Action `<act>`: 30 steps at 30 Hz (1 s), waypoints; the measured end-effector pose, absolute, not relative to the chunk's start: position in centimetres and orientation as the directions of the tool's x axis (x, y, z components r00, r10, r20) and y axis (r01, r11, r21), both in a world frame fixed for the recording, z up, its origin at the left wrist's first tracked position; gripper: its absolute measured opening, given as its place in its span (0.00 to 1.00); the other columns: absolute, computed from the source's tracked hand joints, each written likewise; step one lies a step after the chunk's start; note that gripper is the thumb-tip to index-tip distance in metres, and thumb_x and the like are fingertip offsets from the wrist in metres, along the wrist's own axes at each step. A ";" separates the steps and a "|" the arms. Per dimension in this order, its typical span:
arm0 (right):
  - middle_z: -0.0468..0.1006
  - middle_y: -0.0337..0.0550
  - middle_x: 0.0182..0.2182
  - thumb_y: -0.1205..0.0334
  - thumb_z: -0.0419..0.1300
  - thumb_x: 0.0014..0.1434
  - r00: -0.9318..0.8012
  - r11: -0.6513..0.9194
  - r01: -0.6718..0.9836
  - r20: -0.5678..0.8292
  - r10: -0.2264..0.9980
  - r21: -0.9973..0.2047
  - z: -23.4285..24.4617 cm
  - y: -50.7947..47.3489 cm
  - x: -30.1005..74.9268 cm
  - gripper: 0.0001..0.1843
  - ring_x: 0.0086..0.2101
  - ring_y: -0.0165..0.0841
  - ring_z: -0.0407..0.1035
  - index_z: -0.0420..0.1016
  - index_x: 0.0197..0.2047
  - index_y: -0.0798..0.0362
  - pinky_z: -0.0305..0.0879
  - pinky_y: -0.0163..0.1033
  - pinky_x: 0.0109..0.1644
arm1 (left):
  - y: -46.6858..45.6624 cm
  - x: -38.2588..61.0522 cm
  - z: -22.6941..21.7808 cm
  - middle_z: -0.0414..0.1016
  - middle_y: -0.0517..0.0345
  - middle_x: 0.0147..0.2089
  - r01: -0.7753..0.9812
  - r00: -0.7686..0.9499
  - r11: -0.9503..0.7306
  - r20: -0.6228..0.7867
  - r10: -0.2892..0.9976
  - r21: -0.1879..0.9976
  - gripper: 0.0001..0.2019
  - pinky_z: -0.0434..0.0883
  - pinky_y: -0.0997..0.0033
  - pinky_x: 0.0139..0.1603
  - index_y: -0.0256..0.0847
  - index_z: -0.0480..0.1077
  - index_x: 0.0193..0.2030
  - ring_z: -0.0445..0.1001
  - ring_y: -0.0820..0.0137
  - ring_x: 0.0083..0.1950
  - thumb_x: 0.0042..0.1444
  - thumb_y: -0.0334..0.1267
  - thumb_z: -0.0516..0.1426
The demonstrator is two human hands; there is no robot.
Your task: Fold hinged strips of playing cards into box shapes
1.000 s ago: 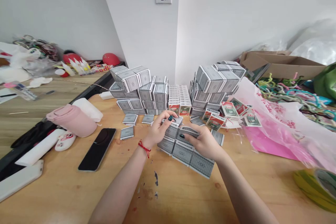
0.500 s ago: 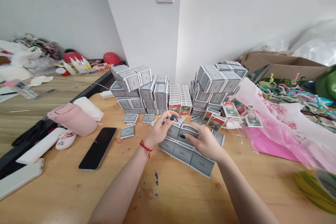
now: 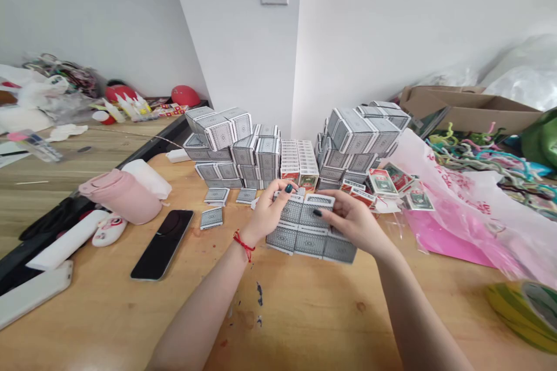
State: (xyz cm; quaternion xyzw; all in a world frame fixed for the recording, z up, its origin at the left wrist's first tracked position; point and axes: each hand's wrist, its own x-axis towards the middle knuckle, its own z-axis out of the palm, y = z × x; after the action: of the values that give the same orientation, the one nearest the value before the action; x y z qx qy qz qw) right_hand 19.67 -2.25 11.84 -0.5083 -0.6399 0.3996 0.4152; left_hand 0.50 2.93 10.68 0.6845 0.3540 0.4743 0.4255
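A block of small grey patterned card boxes [image 3: 304,232], two rows high, stands tilted up at the middle of the wooden table [image 3: 304,313]. My left hand [image 3: 267,214], with a red thread at the wrist, grips the block's left end, fingers curled over its top. My right hand [image 3: 352,220] grips the right end, thumb on the front face. Behind the block rise stacks of the same grey boxes on the left [image 3: 230,145] and on the right [image 3: 357,136], with a column of red-edged packs [image 3: 298,162] between them.
A black phone [image 3: 162,243], a pink pouch [image 3: 119,196] and white cases lie to the left. Loose grey boxes [image 3: 212,217] sit near the phone. A pink plastic bag [image 3: 456,208], loose green-faced packs [image 3: 383,182], coloured cords and a cardboard box [image 3: 461,105] fill the right.
Both hands have lifted and turned the block of boxes from lying slanted on the table to standing upright, facing me.
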 end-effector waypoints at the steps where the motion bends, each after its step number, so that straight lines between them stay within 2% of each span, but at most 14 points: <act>1: 0.77 0.47 0.38 0.53 0.57 0.54 -0.077 0.164 0.281 0.148 0.986 -0.946 12.0 -2.2 20.1 0.22 0.35 0.35 0.72 0.65 0.50 0.53 0.69 0.40 0.36 | 3.0 0.4 10.7 0.71 0.55 0.42 0.062 0.256 -0.365 0.339 0.906 0.929 0.12 0.64 0.68 0.47 0.41 0.65 0.34 0.68 0.67 0.46 0.58 0.46 0.49; 4: 0.76 0.49 0.41 0.51 0.57 0.54 0.164 0.216 0.247 0.261 0.951 -0.945 12.4 -2.1 21.2 0.19 0.42 0.37 0.71 0.67 0.46 0.52 0.68 0.43 0.45 | 3.5 0.0 10.6 0.72 0.56 0.41 -0.032 0.076 -0.274 0.276 0.958 0.961 0.13 0.66 0.69 0.44 0.41 0.66 0.34 0.69 0.68 0.44 0.57 0.47 0.49; 6: 0.77 0.49 0.37 0.49 0.56 0.54 0.245 0.188 0.241 0.247 0.937 -0.952 12.5 -2.0 21.6 0.17 0.38 0.37 0.72 0.70 0.40 0.53 0.70 0.43 0.43 | 3.9 -0.3 10.3 0.72 0.57 0.38 -0.110 -0.049 -0.216 0.212 0.976 0.970 0.14 0.67 0.70 0.40 0.41 0.66 0.35 0.70 0.69 0.41 0.57 0.49 0.49; 9: 0.77 0.48 0.30 0.45 0.53 0.55 0.161 0.048 0.228 0.087 0.983 -0.972 12.2 -2.0 21.0 0.20 0.31 0.35 0.73 0.72 0.31 0.55 0.72 0.42 0.36 | 4.4 -0.6 10.0 0.72 0.57 0.36 -0.215 -0.175 -0.182 0.146 0.974 0.959 0.15 0.69 0.71 0.36 0.41 0.65 0.36 0.71 0.70 0.37 0.56 0.51 0.49; 12: 0.77 0.49 0.29 0.44 0.53 0.55 -0.028 -0.076 0.192 -0.083 0.996 -0.978 11.6 -2.1 19.3 0.22 0.32 0.36 0.73 0.73 0.30 0.57 0.73 0.42 0.34 | 4.6 -0.7 9.9 0.72 0.56 0.38 -0.266 -0.232 -0.200 0.139 0.963 0.943 0.15 0.70 0.71 0.36 0.41 0.64 0.36 0.72 0.70 0.38 0.56 0.51 0.48; 14: 0.76 0.49 0.30 0.46 0.54 0.54 -0.105 -0.099 0.111 -0.111 0.988 -0.989 11.4 -2.2 17.8 0.21 0.34 0.36 0.72 0.73 0.30 0.57 0.73 0.41 0.36 | 4.6 -0.8 9.9 0.72 0.56 0.40 -0.278 -0.254 -0.235 0.165 0.953 0.931 0.15 0.70 0.71 0.37 0.42 0.64 0.37 0.72 0.69 0.41 0.57 0.51 0.47; 17: 0.76 0.47 0.32 0.50 0.60 0.51 -0.055 -0.135 -0.074 -0.131 0.990 -0.988 11.4 -2.4 16.0 0.16 0.33 0.33 0.72 0.72 0.32 0.57 0.72 0.40 0.36 | 4.6 -1.1 10.0 0.72 0.55 0.43 -0.314 -0.292 -0.291 0.200 0.935 0.904 0.16 0.71 0.70 0.39 0.43 0.64 0.39 0.72 0.69 0.43 0.57 0.53 0.46; 20: 0.75 0.45 0.32 0.56 0.65 0.47 -0.064 -0.182 -0.367 -0.171 0.983 -0.912 11.4 -2.6 15.1 0.16 0.32 0.32 0.72 0.70 0.37 0.55 0.71 0.40 0.37 | 4.5 -1.3 10.3 0.72 0.55 0.43 -0.357 -0.352 -0.329 0.200 0.914 0.874 0.17 0.70 0.70 0.40 0.42 0.63 0.38 0.72 0.70 0.44 0.57 0.53 0.45; 23: 0.76 0.43 0.31 0.62 0.68 0.44 -0.094 -0.235 -0.530 -0.219 0.971 -0.815 11.2 -2.6 14.9 0.17 0.32 0.31 0.72 0.70 0.37 0.55 0.70 0.38 0.39 | 4.4 -1.3 10.7 0.72 0.55 0.43 -0.332 -0.401 -0.386 0.242 0.884 0.861 0.18 0.70 0.71 0.42 0.41 0.63 0.36 0.71 0.70 0.43 0.57 0.53 0.45; 26: 0.76 0.42 0.31 0.63 0.68 0.43 -0.093 -0.217 -0.543 -0.198 0.976 -0.811 11.2 -2.7 14.7 0.14 0.32 0.29 0.71 0.72 0.34 0.56 0.68 0.35 0.39 | 4.2 -1.2 10.9 0.71 0.54 0.43 -0.291 -0.421 -0.462 0.322 0.848 0.838 0.17 0.69 0.70 0.44 0.40 0.64 0.34 0.71 0.70 0.44 0.58 0.52 0.45; 28: 0.77 0.43 0.35 0.64 0.69 0.41 -0.114 -0.152 -0.465 -0.111 0.987 -0.872 11.3 -2.8 14.5 0.15 0.35 0.31 0.71 0.73 0.35 0.55 0.67 0.37 0.43 | 4.1 -1.0 10.8 0.72 0.54 0.42 -0.285 -0.410 -0.490 0.358 0.839 0.824 0.16 0.69 0.69 0.45 0.40 0.64 0.34 0.71 0.70 0.44 0.58 0.50 0.46; 30: 0.76 0.45 0.41 0.65 0.69 0.40 -0.134 -0.058 -0.342 -0.013 0.991 -0.938 11.3 -3.0 14.2 0.21 0.42 0.36 0.70 0.73 0.40 0.54 0.65 0.42 0.47 | 4.1 -0.9 10.7 0.72 0.54 0.42 -0.289 -0.377 -0.490 0.372 0.848 0.823 0.16 0.68 0.68 0.46 0.40 0.64 0.33 0.71 0.70 0.44 0.58 0.50 0.46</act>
State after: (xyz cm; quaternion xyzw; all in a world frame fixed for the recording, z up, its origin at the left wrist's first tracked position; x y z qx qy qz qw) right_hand 14.16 -3.00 11.34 -0.3799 -0.4269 0.6204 0.5371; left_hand -0.87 4.10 10.67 0.4131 0.3382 0.7578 0.3752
